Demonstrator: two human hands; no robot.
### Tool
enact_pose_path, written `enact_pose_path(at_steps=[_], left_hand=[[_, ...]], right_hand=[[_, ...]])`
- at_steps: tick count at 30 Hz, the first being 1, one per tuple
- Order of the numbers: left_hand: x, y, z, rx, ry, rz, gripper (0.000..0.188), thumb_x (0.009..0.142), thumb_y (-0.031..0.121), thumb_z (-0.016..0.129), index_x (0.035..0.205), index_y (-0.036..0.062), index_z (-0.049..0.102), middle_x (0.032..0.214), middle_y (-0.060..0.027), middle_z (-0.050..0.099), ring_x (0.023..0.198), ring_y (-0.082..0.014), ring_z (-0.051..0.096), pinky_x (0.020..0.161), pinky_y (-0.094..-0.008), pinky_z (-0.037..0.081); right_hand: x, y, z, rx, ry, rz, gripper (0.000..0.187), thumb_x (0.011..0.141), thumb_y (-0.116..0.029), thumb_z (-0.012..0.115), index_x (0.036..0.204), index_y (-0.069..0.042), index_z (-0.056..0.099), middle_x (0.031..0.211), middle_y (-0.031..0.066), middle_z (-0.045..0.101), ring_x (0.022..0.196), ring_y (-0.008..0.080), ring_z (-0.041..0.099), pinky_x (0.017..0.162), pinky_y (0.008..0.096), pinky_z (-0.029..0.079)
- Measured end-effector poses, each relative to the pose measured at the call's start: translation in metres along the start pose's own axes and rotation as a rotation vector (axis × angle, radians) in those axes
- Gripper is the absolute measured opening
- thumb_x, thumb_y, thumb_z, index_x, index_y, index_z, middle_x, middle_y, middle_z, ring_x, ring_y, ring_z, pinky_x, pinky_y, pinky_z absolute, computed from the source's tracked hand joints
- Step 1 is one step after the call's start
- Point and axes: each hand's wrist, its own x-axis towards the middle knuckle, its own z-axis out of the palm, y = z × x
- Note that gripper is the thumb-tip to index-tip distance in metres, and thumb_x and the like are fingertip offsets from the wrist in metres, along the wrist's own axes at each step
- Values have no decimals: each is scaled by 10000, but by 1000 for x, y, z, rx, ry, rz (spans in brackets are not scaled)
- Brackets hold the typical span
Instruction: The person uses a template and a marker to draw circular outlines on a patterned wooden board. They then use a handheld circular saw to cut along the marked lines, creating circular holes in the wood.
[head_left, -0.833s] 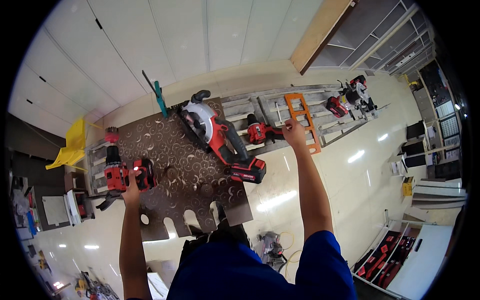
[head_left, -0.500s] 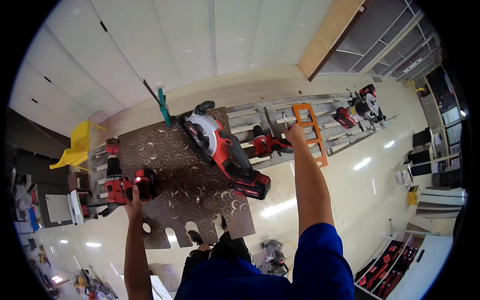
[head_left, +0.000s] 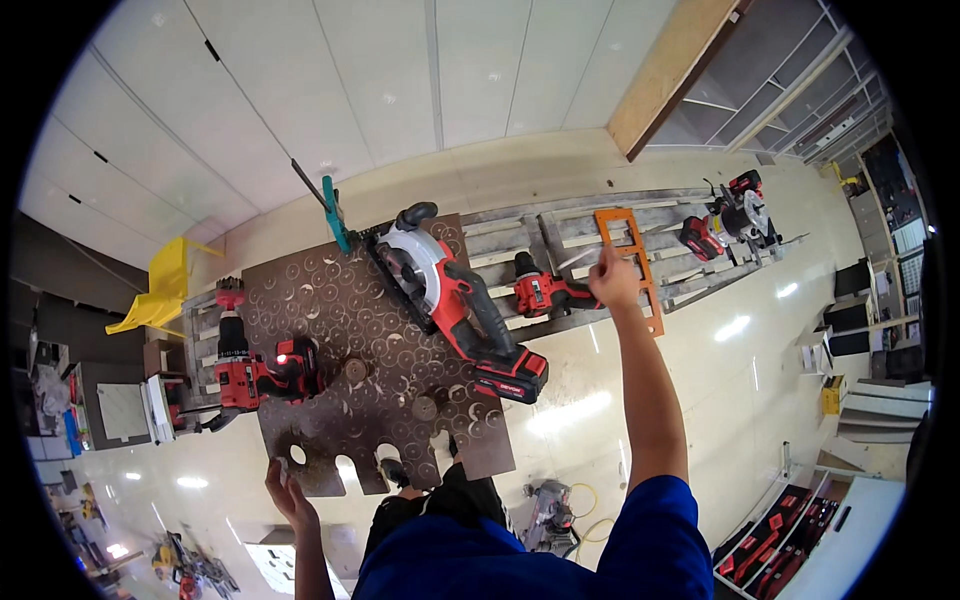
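My right hand (head_left: pixel 615 277) is closed around a thin whitish stick (head_left: pixel 580 257), held beside an orange slotted template (head_left: pixel 622 240). Just left of that hand, a small red-and-black cordless drill (head_left: pixel 540 293) lies on the slatted bench. Fingers apart, my left hand (head_left: pixel 293 503) hangs by the near left edge of a brown board (head_left: pixel 400 375) marked with many rings and cut with notches. On the board's left stands a larger red drill (head_left: pixel 240 375) fitted with a hole saw (head_left: pixel 230 293). A red-and-white circular saw (head_left: pixel 440 285) rests across the board's right side.
A teal clamp (head_left: pixel 335 213) grips the board's far edge. Two round wooden discs (head_left: pixel 425 406) are on the board. A trim router (head_left: pixel 735 215) sits at the bench's right end, a yellow chair (head_left: pixel 160 285) far left. A grey machine (head_left: pixel 548 520) stands on the floor.
My left hand has let go of the larger drill and drawn back toward me. The right hand has shifted slightly, its stick now tilted further left. Two wooden discs now show on the board.
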Motion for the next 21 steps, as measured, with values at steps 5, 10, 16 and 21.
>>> enact_pose_path(at_steps=[5, 10, 16, 21], left_hand=[[-13, -6, 7, 25, -39, -57, 378, 939, 76, 530, 1315, 42, 506, 1471, -172, 468, 1367, -322, 463, 1081, -493, 427], [-27, -5, 11, 64, -89, -65, 425, 860, -62, 511, 1270, 49, 516, 1458, -153, 487, 1323, -313, 505, 1040, -473, 468], [-34, -7, -8, 140, 3, -122, 470, 835, -113, 488, 1276, 46, 512, 1446, -160, 486, 1334, -307, 492, 1033, -455, 478], [-34, 1, -10, 138, -13, -157, 449, 834, -101, 508, 1259, 44, 507, 1471, -189, 471, 1343, -326, 484, 1034, -465, 479]], right_hand=[[7, -10, -7, 129, -20, -21, 171, 792, -129, 642, 953, -75, 618, 983, 172, 698, 814, 373, 687, 678, 463, 542], [50, -24, 30, 12, -186, -398, 359, 836, -124, 686, 1194, -115, 669, 1135, 135, 650, 1063, 337, 640, 882, 443, 545], [68, 0, 87, -33, -298, -335, 284, 866, -109, 666, 1146, -129, 709, 1120, 132, 649, 1100, 357, 614, 940, 453, 530], [72, 9, 86, -43, -319, -299, 216, 856, -98, 665, 1068, -62, 671, 1101, 159, 645, 1053, 374, 630, 896, 470, 543]])
